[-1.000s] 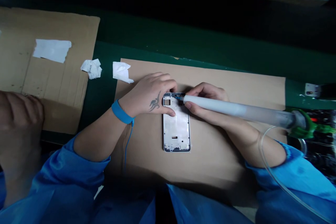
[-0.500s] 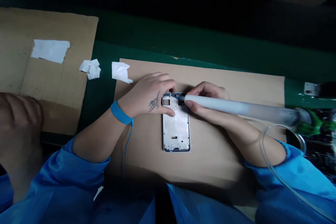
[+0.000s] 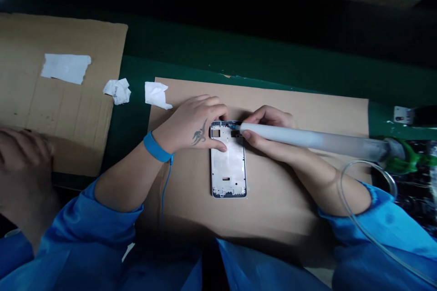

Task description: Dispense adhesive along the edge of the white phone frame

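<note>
A white phone frame (image 3: 228, 163) lies lengthwise on a brown cardboard sheet (image 3: 290, 182). My left hand (image 3: 194, 127), with a blue wrist strap (image 3: 155, 146), pinches the frame's top left corner between thumb and fingers. My right hand (image 3: 269, 134) grips a long white syringe-like dispenser (image 3: 314, 141) like a pen. Its blue tip touches the frame's top edge. A clear hose (image 3: 362, 218) runs from the dispenser's green rear end (image 3: 406, 157).
Two crumpled white tissues (image 3: 118, 91) (image 3: 157, 94) lie beyond my left hand. A second cardboard sheet (image 3: 61, 100) with a white paper scrap (image 3: 65, 67) lies at the left. Another person's hand (image 3: 23, 150) rests at the left edge. Dark clutter fills the right edge.
My hands and the dispenser tip stay at the frame's top edge. The other person's hand at the left has shifted slightly down and left.
</note>
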### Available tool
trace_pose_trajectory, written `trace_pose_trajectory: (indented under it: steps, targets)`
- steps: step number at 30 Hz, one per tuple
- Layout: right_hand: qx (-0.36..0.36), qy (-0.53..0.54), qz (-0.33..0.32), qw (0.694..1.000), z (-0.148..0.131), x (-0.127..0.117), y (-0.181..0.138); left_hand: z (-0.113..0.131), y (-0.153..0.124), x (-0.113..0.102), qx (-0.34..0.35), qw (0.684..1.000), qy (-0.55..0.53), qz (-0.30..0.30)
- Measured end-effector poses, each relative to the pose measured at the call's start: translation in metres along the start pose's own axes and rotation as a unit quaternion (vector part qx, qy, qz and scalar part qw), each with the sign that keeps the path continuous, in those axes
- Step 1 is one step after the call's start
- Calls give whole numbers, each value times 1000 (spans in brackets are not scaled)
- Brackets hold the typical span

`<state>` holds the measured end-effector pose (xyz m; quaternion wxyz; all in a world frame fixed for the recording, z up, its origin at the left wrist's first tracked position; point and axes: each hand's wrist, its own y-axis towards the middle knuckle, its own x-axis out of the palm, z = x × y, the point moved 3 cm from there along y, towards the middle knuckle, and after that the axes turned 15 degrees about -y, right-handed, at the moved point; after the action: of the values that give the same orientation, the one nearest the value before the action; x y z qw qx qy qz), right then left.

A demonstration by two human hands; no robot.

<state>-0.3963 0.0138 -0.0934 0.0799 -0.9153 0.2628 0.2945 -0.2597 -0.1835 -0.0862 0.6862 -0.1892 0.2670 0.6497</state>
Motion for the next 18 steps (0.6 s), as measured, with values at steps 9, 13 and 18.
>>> trace_pose_trajectory:
  steps: [9, 13, 18]
  targets:
    - [6, -4, 11, 1000, -3, 1, 0, 0, 0, 0, -11, 1000, 4, -2]
    - [9, -6, 15, 1000, -4, 1, 0, 2, 1, -1, -16, 1000, 0, -5]
    - [6, -4, 19, 1000, 0, 2, 0, 2, 1, -1, -13, 1000, 3, -5]
